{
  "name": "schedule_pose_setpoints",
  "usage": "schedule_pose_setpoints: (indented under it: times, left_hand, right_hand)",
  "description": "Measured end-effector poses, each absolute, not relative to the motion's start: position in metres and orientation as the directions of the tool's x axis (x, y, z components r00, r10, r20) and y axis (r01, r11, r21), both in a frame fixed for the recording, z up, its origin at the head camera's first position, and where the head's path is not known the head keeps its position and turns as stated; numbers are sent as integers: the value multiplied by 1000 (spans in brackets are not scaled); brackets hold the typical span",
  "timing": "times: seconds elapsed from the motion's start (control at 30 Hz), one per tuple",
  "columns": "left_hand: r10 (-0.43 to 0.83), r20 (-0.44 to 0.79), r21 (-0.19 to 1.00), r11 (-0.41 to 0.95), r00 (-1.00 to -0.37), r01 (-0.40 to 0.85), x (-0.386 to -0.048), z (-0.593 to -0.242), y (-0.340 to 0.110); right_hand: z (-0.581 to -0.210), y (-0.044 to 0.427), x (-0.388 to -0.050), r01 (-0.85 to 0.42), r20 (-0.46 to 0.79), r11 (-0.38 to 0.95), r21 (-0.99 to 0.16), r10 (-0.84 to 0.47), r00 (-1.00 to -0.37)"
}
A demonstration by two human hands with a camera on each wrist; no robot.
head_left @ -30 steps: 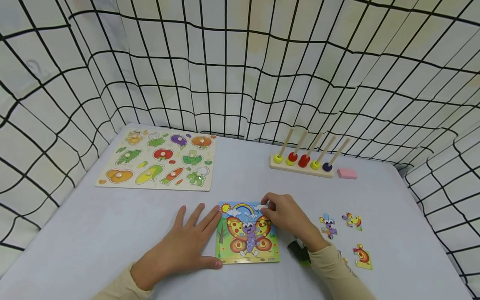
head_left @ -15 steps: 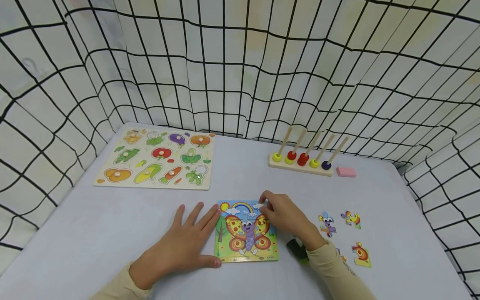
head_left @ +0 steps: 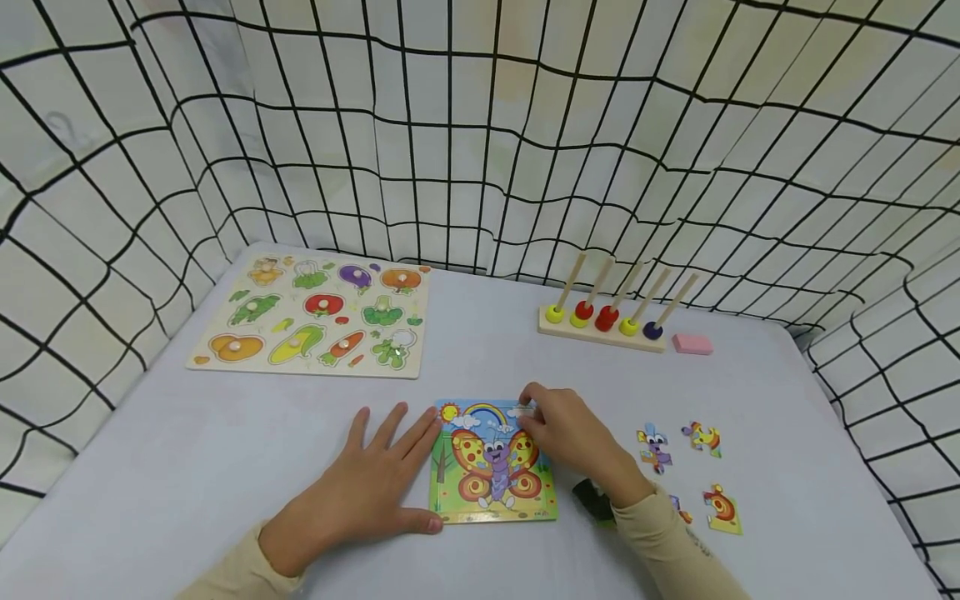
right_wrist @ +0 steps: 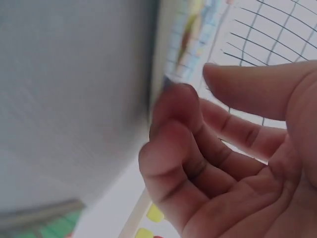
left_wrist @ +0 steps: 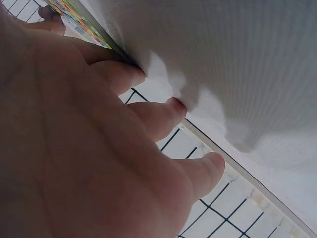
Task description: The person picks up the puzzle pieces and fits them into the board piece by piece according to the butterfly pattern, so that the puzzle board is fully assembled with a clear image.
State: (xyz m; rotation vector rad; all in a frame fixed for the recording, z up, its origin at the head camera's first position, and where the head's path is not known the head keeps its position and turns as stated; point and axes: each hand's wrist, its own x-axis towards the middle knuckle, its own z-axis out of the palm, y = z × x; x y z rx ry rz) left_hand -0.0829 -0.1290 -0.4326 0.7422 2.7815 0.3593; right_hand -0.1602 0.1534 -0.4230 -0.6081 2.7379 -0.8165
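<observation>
A square butterfly puzzle board (head_left: 495, 492) lies flat in front of me. My left hand (head_left: 367, 483) is spread on the white table, its fingers straight, index fingertip touching the board's upper left edge and thumb by its lower left corner. At the upper right corner, my right hand (head_left: 570, 429) has its fingers curled and its thumb over the picture side, holding that corner. The right wrist view shows those curled fingers (right_wrist: 171, 144) against the board's edge; whether a loose piece is under them is hidden. Several puzzle pieces, one with a spiral (head_left: 723, 510), lie to the right.
A wooden vegetable knob puzzle (head_left: 300, 321) lies at the back left. At the back right stands a peg counter (head_left: 600, 333) with coloured beads, beside a pink block (head_left: 693, 344). A dark object (head_left: 592, 500) shows under the right wrist. Black netting (head_left: 450, 150) surrounds the table.
The head view has shifted very slightly. Both hands and the board stay practically where they were.
</observation>
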Motion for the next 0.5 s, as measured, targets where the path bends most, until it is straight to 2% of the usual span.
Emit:
schedule_pose_setpoints:
  times: [0.2, 0.5]
  left_hand:
    - [522, -155, 289, 836, -839, 467, -83, -433, -129]
    - [527, -161, 281, 835, -834, 473, -84, -433, -129]
  right_hand:
    - [-404, 168, -161, -344, -102, 744, -572, -481, -871]
    - [-377, 217, -163, -399, 42, 752, -524, -445, -895]
